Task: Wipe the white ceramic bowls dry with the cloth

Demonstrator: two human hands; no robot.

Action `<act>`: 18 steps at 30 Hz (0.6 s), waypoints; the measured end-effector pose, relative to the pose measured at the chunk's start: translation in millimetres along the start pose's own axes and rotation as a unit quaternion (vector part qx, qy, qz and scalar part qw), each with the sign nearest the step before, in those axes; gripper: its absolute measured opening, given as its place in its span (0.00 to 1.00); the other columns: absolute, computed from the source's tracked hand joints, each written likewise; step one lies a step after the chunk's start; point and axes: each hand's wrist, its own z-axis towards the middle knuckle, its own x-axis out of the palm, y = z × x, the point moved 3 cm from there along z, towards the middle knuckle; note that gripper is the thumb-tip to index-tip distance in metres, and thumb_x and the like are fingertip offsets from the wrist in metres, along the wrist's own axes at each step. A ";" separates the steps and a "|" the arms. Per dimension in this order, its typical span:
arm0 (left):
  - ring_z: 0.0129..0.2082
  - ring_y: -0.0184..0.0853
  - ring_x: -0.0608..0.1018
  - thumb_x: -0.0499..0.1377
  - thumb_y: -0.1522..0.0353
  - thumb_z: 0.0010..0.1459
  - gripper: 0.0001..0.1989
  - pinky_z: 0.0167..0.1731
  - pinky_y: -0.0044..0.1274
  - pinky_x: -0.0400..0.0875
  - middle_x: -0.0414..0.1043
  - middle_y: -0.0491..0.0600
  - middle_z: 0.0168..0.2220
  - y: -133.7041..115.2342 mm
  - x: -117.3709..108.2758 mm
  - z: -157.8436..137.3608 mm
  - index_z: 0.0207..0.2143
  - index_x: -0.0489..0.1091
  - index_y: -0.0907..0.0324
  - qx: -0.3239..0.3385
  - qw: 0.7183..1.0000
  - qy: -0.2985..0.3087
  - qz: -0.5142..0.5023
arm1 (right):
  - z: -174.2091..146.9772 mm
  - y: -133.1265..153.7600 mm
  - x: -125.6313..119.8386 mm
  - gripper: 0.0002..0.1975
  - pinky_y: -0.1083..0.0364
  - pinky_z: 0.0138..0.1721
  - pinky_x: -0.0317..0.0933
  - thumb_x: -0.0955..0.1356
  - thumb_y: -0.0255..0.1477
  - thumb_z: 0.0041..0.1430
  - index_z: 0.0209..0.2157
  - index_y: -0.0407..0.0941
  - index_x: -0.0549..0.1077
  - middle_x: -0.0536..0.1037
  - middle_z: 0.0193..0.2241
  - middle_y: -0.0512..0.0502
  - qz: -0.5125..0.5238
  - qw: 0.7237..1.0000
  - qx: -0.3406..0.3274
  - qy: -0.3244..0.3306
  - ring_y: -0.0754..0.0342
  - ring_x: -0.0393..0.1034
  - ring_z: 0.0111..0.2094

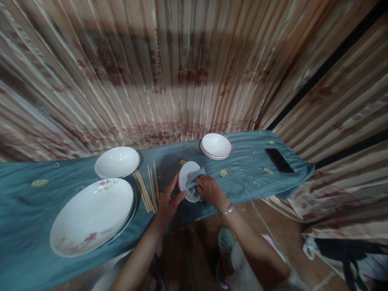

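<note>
A small white bowl (184, 174) is tilted up above the cloth-covered table, its inside facing me. My left hand (168, 202) grips the bowl at its left rim, thumb at the near edge. Bunched in my right hand (210, 190) is a grey-blue cloth (196, 178), pressed against the inside of the bowl. A bracelet circles my right wrist. Left of my hands lie several wooden chopsticks (143, 190), most in a bundle and a few apart. Behind the held bowl stands a stack of small red-rimmed bowls (216, 146).
Large oval floral plates (93, 218) are stacked at the left front of the blue-green tablecloth (242, 173). White deep dishes (117, 161) sit behind them. A black phone (279, 160) lies near the right end. Patterned curtains (194, 72) hang close behind the table.
</note>
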 end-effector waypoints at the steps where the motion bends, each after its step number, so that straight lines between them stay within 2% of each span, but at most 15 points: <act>1: 0.63 0.47 0.64 0.65 0.61 0.52 0.36 0.62 0.37 0.57 0.63 0.54 0.63 0.6 -0.2 0.4 0.63 0.61 0.57 -0.003 1.000 0.000 -0.005 | -2.5 0.6 1.2 0.07 0.54 0.45 0.61 0.64 0.22 0.61 0.34 0.41 0.74 0.77 0.34 0.41 0.017 1.000 -0.003 0.013 0.50 0.70 0.40; 6: 0.63 0.46 0.64 0.64 0.61 0.52 0.36 0.62 0.36 0.57 0.62 0.52 0.64 1.1 -0.2 1.1 0.63 0.61 0.56 -0.004 1.000 0.002 -0.011 | -12.2 3.3 2.6 0.09 0.56 0.43 0.61 0.64 0.23 0.60 0.39 0.42 0.76 0.79 0.36 0.45 0.147 0.988 -0.007 0.040 0.53 0.72 0.39; 10: 0.63 0.46 0.65 0.64 0.60 0.52 0.36 0.62 0.37 0.57 0.63 0.53 0.63 -0.9 0.0 1.2 0.63 0.61 0.56 -0.008 1.000 0.000 -0.016 | -12.9 10.4 -1.4 0.10 0.58 0.36 0.60 0.64 0.25 0.59 0.36 0.43 0.78 0.79 0.33 0.48 0.278 0.960 -0.013 0.043 0.55 0.71 0.33; 12: 0.63 0.46 0.65 0.65 0.60 0.52 0.37 0.62 0.39 0.58 0.64 0.53 0.63 -1.5 0.0 1.2 0.63 0.60 0.56 -0.015 1.000 0.000 -0.022 | -10.8 14.8 -1.2 0.11 0.59 0.33 0.59 0.64 0.27 0.60 0.36 0.42 0.78 0.78 0.30 0.50 0.365 0.930 -0.016 0.044 0.57 0.69 0.29; 14: 0.62 0.47 0.65 0.65 0.60 0.51 0.38 0.61 0.39 0.59 0.64 0.53 0.62 -1.7 -0.2 1.1 0.63 0.60 0.56 -0.025 0.999 -0.001 -0.029 | -7.5 19.1 0.7 0.13 0.60 0.32 0.60 0.63 0.31 0.61 0.39 0.41 0.78 0.77 0.30 0.50 0.457 0.888 -0.022 0.038 0.58 0.67 0.28; 18: 0.61 0.49 0.66 0.66 0.57 0.49 0.40 0.57 0.39 0.65 0.64 0.54 0.63 -4.2 -0.1 0.4 0.63 0.60 0.56 -0.051 0.998 -0.003 -0.044 | 1.1 25.0 6.3 0.19 0.58 0.38 0.63 0.65 0.39 0.61 0.47 0.42 0.76 0.78 0.36 0.50 0.594 0.804 -0.024 0.007 0.57 0.68 0.34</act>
